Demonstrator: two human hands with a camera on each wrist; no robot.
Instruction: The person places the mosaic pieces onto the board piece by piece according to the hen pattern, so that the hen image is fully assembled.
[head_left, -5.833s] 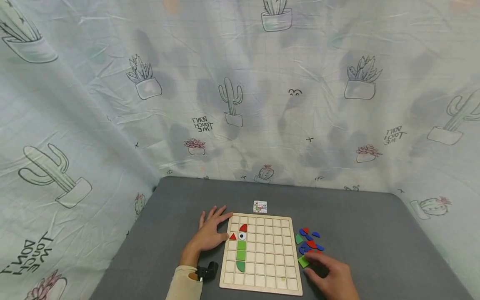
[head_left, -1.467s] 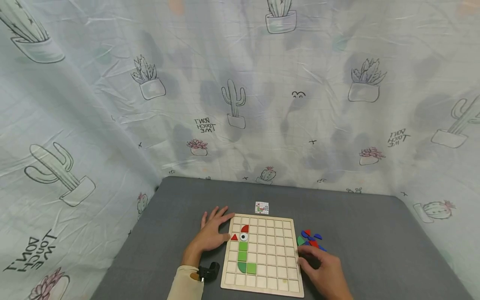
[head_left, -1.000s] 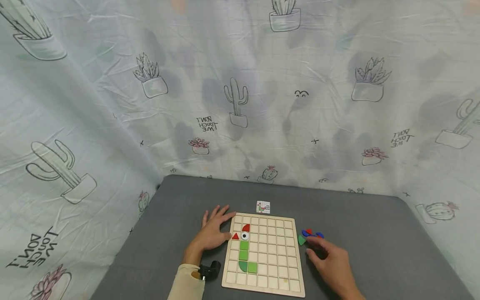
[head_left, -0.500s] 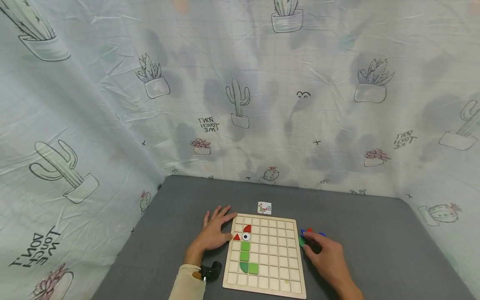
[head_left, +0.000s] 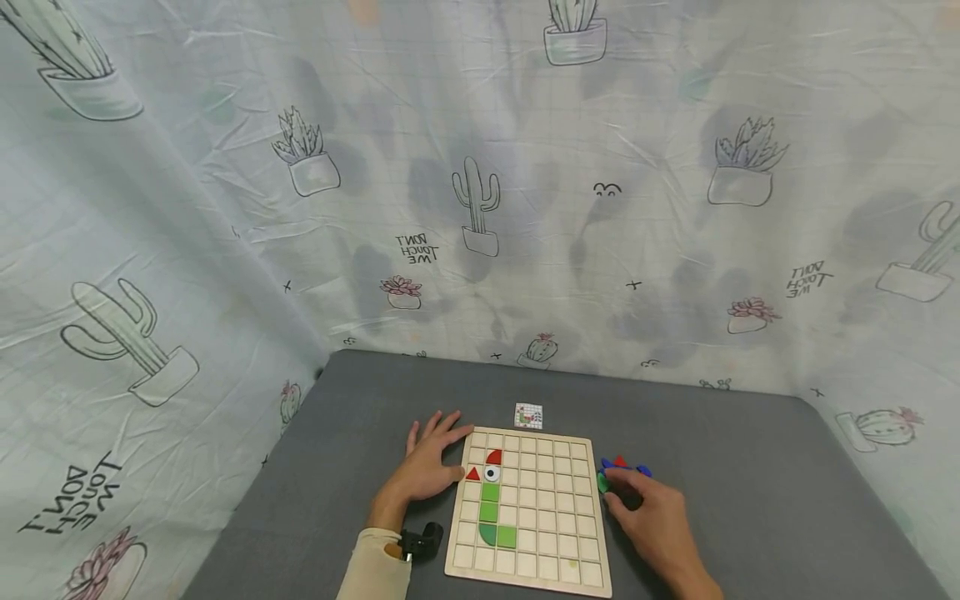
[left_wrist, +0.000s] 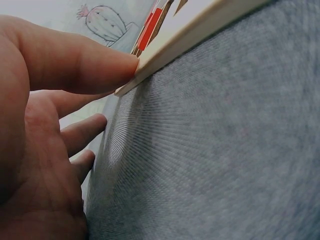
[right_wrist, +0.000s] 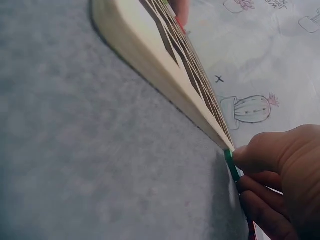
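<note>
One grey table [head_left: 720,467], wooden grid board [head_left: 545,500] — cactus-print sheeting [head_left: 540,233] behind

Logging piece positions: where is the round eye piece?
In the head view, the round eye piece lies on the left side of the wooden board, between a red quarter-circle and a green square.

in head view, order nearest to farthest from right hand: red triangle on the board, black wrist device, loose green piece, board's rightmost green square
1. Loose green piece, at the right hand
2. Rightmost green square, lower left on the board
3. Red triangle, board's left column
4. Black wrist device, left of the board
</note>
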